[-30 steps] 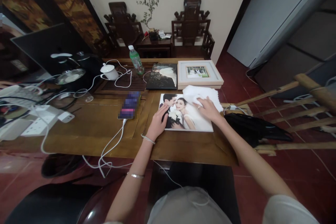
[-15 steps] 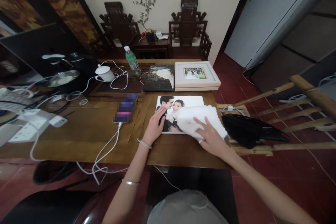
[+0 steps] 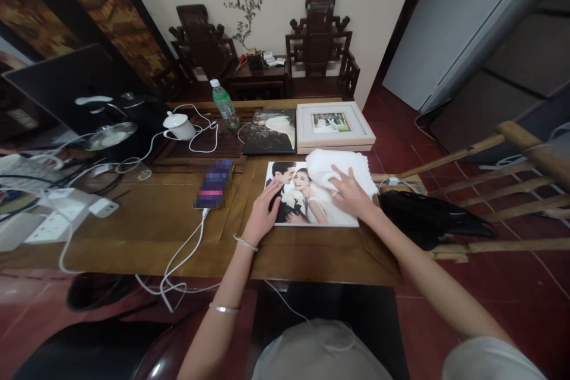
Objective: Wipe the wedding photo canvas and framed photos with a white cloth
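A photo panel (image 3: 296, 205) showing a couple lies flat on the wooden table in front of me. My left hand (image 3: 263, 211) rests on its left edge, fingers stretched out and holding nothing. Under my right hand (image 3: 351, 195) is a white cloth (image 3: 325, 161), bunched beneath the fingers and pressed on the panel's upper right part. The cloth hides that corner and hangs past the right side of the panel. Behind the panel are a dark photo panel (image 3: 262, 139) and a pale wooden picture frame (image 3: 307, 127) holding a small photo.
To the left lie a phone (image 3: 212, 187) on a white cable and a power strip (image 3: 60, 214). Farther back stand a green-labelled bottle (image 3: 226, 108), a lidded white cup (image 3: 179, 127) and a kettle (image 3: 140, 110). A black bag (image 3: 414, 219) lies on a bamboo chair (image 3: 472, 246) at right.
My right hand has moved the cloth away from me, toward the panel's top edge, uncovering the lower right of the picture. My left hand has stayed in place.
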{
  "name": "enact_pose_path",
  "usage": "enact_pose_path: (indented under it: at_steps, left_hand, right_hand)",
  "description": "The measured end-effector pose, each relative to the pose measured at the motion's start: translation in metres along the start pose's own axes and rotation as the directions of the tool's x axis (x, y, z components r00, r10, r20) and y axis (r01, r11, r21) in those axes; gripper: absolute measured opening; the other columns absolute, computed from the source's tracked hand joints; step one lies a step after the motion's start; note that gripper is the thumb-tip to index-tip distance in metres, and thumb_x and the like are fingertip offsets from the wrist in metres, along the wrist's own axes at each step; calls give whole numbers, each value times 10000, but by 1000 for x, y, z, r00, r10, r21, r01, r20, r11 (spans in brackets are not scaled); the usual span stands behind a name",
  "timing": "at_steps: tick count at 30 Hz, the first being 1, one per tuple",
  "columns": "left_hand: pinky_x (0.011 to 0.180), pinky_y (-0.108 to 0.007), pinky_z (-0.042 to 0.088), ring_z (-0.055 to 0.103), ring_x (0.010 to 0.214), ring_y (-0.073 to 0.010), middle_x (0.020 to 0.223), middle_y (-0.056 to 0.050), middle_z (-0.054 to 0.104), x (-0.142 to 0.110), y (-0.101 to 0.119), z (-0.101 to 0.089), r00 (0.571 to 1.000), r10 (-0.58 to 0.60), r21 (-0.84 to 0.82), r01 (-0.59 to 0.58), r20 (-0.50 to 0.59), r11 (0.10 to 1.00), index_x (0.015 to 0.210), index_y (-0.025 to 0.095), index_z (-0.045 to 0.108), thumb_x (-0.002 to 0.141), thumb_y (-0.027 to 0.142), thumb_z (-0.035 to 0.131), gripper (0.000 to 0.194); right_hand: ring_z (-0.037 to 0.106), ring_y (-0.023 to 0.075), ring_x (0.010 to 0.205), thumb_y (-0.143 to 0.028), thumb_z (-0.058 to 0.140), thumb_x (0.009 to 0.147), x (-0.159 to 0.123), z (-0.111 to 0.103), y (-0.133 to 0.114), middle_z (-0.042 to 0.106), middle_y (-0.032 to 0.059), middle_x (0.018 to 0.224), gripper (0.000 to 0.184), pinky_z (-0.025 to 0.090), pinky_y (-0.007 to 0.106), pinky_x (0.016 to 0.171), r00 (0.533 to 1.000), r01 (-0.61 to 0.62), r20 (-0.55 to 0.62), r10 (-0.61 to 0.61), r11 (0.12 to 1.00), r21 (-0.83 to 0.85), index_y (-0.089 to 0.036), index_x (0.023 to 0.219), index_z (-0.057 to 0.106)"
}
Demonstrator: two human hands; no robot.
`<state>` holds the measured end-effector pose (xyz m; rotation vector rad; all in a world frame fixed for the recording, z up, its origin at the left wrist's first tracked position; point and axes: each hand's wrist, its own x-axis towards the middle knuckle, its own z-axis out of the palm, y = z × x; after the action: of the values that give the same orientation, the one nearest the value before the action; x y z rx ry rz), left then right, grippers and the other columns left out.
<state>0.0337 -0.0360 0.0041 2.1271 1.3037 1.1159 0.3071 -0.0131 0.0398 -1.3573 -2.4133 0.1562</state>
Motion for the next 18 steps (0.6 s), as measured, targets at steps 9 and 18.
enact_pose_path:
  at_steps: [9, 18]
  left_hand:
    - [1139, -472, 304, 389, 1357, -223, 1437, -96, 458, -1, 5, -1, 1000, -6, 3, 6, 23, 1000, 1316, 195, 521, 949, 256, 404, 390]
    - [1127, -451, 335, 420, 1337, -220, 1395, -100, 508, 0, 4, -2, 1000, -19, -2, 19, 1, 1000, 1260, 192, 568, 937, 259, 429, 359]
  right_hand:
    - [189, 326, 1405, 5, 445, 655, -108, -20, -71, 503, 142, 1380, 307, 142, 692, 1087, 974, 211, 71, -216, 975, 67, -180, 830, 615]
    - [437, 302, 1291, -110, 433, 833, -38, -20, -23, 610, 128, 1254, 276, 264, 588, 1087, 995, 77, 57, -83, 993, 91, -193, 998, 638]
